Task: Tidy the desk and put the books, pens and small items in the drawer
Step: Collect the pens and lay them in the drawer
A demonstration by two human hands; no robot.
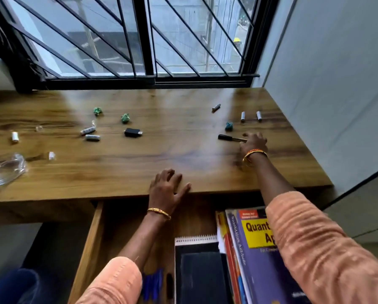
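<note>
A black pen (232, 138) lies on the wooden worktop (161, 159) toward its right side, pointing left to right. The right hand (254, 143) reaches over the pen's right end, and its fingers (248, 135) curl down around that end, touching it; the pen's body rests flat on the wood. Just beyond the pen sits a teal crumpled ball (229, 126), and farther back stand two small white tubes (243, 116) side by side, with a brown stub (216, 108) to their left.

The left hand (168, 189) rests on the near edge of the worktop, fingers spread apart and straight, holding nothing.

Below that edge the drawer (89, 249) stands pulled out. Inside it, on the right, lie stacked books, the top one a purple book (258, 255) with a yellow label, partly covered by the right sleeve. Beside them is a spiral notebook (195, 240) with a dark book (200, 279) on top of it, and at the drawer's near left are blue pens (152, 284).

Across the middle of the worktop lie a black USB adapter (133, 132), two green crumpled balls (97, 111), and several white tubes (88, 130). At the far left edge lies a clear plastic wrapper (5, 170). A barred window (140, 40) rises behind the worktop.
</note>
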